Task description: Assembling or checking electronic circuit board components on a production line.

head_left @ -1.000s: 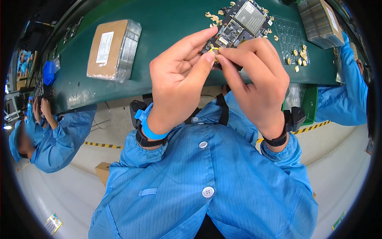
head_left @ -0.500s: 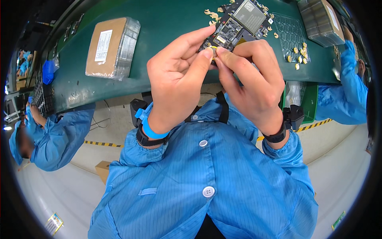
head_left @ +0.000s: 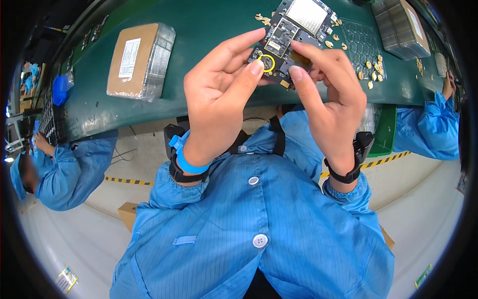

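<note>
A black circuit board (head_left: pixel 283 36) with a silver metal shield (head_left: pixel 306 16) is tilted above the table in front of me. My left hand (head_left: pixel 219 92) grips its lower left edge, thumb on top and fingers behind. Right by that thumb, a round part with a yellow rim (head_left: pixel 267 63) lies on the board's lower corner; it resembles a coin cell. Over the board's lower right side, my right hand (head_left: pixel 333 94) has its thumb and index finger apart, holding nothing that I can see. The index fingertip overlaps the board; whether it touches is unclear.
On the green table (head_left: pixel 199 30), a wrapped cardboard pack (head_left: pixel 130 62) stands left and another wrapped stack (head_left: pixel 398 30) right. A clear blister tray (head_left: pixel 359 42) carries several yellow-rimmed round parts (head_left: pixel 377 67). Small beige pieces (head_left: pixel 336 37) lie around the board. Co-workers in blue sit on both sides.
My right thumb and index finger have come off the round part and spread apart, moving right. The yellow rim now shows fully. The board has tilted, and its shield reflects bright light.
</note>
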Demonstrator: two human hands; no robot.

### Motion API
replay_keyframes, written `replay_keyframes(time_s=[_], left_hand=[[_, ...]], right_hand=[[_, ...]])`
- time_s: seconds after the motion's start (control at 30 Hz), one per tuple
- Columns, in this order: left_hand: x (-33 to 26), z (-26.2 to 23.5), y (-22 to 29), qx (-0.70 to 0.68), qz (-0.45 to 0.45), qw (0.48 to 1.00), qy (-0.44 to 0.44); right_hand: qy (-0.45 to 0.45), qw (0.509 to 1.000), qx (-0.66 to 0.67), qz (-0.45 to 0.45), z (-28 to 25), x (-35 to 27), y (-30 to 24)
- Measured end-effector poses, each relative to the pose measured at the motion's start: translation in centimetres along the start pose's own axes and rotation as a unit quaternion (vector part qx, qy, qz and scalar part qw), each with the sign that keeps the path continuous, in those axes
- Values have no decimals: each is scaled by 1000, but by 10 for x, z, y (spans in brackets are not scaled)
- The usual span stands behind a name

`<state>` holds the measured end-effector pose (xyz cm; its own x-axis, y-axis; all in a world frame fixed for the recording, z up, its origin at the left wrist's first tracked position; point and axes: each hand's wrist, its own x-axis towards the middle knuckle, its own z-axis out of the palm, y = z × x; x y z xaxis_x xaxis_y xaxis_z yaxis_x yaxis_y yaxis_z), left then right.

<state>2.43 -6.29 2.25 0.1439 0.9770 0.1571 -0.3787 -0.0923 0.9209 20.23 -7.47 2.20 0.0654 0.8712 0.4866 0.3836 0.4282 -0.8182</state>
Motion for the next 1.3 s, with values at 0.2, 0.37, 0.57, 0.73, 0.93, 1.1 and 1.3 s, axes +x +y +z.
replay_keyframes(time_s=[0.2,0.37,0.57,0.73,0.93,1.1,1.3], left_hand=[[-2,3,2,-4,4,1000,-7],[2,0,-2,15,6,1000,-2],[13,-12,-7,-10,-5,1000,-16],[26,-31,-13,-25,-38,998,-32],[29,-63,-31,53,-102,993,6],[25,-71,-29,35,-134,990,-25],[19,-79,-28,41,-135,990,-20]], right_hand=[[2,993,115,23,7,-3,3],[-2,982,174,66,11,-1,3],[-25,984,159,76,14,11,8],[-16,966,184,181,15,41,16],[-27,990,-10,139,-2,183,125],[-16,984,-39,175,30,284,238],[-30,856,-506,-102,74,287,221]])
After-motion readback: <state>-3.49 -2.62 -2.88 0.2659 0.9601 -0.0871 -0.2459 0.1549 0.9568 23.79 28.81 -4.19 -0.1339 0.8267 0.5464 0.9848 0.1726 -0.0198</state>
